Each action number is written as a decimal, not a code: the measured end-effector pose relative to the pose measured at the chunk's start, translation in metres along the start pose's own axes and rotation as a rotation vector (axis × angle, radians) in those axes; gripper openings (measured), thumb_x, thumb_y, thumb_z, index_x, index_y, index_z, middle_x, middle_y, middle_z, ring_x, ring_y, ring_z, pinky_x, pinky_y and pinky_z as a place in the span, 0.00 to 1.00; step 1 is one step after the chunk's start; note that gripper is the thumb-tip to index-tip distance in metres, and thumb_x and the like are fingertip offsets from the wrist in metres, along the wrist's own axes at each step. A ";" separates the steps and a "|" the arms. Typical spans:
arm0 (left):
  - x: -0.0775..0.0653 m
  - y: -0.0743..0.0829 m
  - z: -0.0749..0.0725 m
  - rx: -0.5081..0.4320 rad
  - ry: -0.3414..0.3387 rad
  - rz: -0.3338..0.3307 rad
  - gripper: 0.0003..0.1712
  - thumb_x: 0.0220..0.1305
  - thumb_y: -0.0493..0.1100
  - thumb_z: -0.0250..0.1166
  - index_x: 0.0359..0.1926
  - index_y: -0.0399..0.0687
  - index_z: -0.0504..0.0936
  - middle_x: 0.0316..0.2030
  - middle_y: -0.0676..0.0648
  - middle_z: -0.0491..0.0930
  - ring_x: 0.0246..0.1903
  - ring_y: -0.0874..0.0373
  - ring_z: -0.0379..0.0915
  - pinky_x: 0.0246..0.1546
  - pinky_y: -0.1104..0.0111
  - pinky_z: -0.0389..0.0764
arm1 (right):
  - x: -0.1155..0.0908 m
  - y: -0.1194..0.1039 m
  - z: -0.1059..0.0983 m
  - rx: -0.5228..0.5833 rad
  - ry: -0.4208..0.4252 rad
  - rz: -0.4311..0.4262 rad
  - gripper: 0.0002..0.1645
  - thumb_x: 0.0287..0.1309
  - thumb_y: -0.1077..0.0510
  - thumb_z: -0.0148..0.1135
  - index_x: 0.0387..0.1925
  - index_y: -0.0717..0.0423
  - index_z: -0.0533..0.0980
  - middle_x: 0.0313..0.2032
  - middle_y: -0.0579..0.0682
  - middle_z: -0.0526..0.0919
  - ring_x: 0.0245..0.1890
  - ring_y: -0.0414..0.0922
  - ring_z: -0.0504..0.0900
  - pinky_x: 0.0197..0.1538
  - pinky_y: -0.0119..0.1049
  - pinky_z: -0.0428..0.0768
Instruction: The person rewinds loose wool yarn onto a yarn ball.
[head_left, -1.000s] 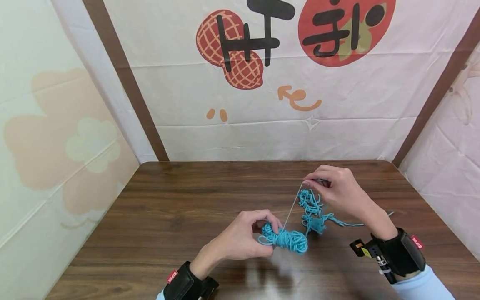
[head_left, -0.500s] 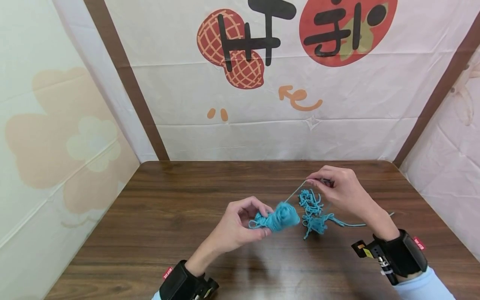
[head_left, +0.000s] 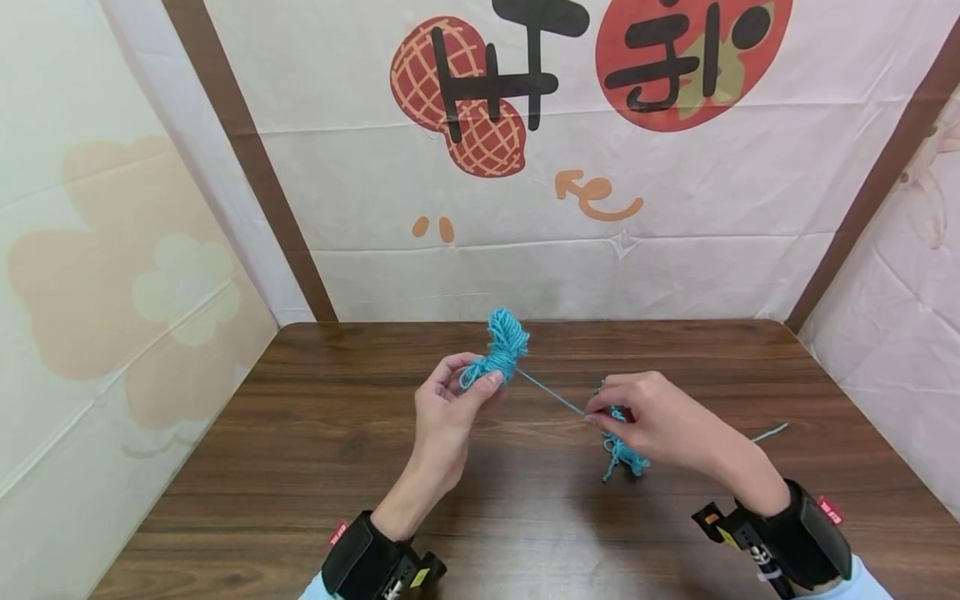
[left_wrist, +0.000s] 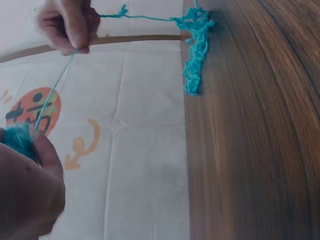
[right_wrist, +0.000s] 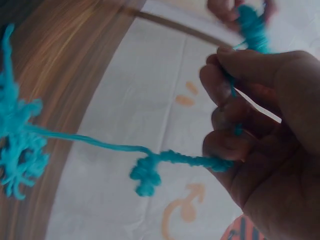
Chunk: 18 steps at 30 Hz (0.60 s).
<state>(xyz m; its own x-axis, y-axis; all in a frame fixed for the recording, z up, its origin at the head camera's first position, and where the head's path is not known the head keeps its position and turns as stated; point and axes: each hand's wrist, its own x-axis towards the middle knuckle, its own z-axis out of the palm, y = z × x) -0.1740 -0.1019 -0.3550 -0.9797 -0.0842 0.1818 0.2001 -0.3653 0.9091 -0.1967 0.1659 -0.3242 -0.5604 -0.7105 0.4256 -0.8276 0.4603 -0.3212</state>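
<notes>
Printed white cloth [head_left: 337, 183] behind brown wood-grain table [head_left: 292, 433]; left hand [head_left: 446, 408] pinches blue yarn bundle [head_left: 506, 340] above it; right hand [head_left: 652, 421], fingers curled, grips taut strand [head_left: 551, 392] from bundle, loose yarn tangle [head_left: 624, 455] on table nearby.

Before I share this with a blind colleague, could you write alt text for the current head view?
A person's left hand holds up a turquoise yarn bundle while the right hand pinches the strand running from it. A loose tangle, partly hidden by that hand, lies on a wooden table.
</notes>
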 end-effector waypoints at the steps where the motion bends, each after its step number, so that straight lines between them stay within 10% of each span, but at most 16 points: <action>1: 0.001 0.000 0.000 0.003 0.022 0.004 0.17 0.64 0.30 0.67 0.53 0.40 0.75 0.41 0.48 0.81 0.42 0.59 0.84 0.49 0.61 0.89 | 0.000 -0.005 0.000 0.003 -0.019 -0.003 0.09 0.58 0.65 0.71 0.35 0.47 0.87 0.28 0.35 0.80 0.23 0.24 0.68 0.24 0.21 0.71; 8: 0.002 -0.006 0.001 0.256 0.058 0.090 0.18 0.59 0.32 0.73 0.51 0.42 0.82 0.43 0.43 0.80 0.39 0.56 0.85 0.41 0.68 0.89 | 0.003 -0.033 -0.002 -0.015 -0.051 -0.084 0.09 0.58 0.62 0.73 0.35 0.42 0.86 0.28 0.31 0.77 0.26 0.23 0.69 0.30 0.15 0.70; 18: -0.001 -0.014 0.000 0.528 -0.100 0.120 0.21 0.57 0.34 0.75 0.51 0.51 0.83 0.46 0.46 0.84 0.42 0.59 0.84 0.40 0.72 0.87 | 0.009 -0.050 -0.006 -0.069 -0.033 -0.155 0.10 0.56 0.62 0.74 0.34 0.42 0.84 0.28 0.31 0.75 0.26 0.24 0.67 0.30 0.14 0.67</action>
<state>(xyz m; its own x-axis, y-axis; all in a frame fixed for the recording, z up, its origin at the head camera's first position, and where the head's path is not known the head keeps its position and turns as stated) -0.1754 -0.0965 -0.3684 -0.9517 0.0008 0.3071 0.3034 0.1583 0.9396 -0.1604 0.1398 -0.2993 -0.4251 -0.7927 0.4369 -0.9051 0.3783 -0.1943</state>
